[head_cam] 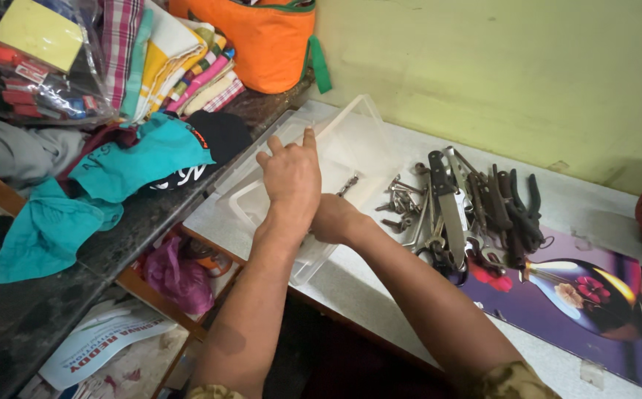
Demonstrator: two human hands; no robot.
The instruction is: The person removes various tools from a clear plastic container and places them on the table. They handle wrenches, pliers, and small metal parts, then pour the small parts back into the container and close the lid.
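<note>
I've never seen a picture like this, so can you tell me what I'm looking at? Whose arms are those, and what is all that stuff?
There is no machine here, only a person. The camera sits on that person's head and looks down, so you see their own two arms reaching out.

The left hand is raised over a clear plastic box, fingers loose, gripping nothing that shows. The right hand is tucked behind it, so I cannot tell if it holds anything. A small metal piece lies in the box.

Right of the box, on the white counter, lies a heap of metal tools: a knife, pliers, scissors, small bits. Folded cloths and an orange bag sit on the dark shelf at left.
</note>
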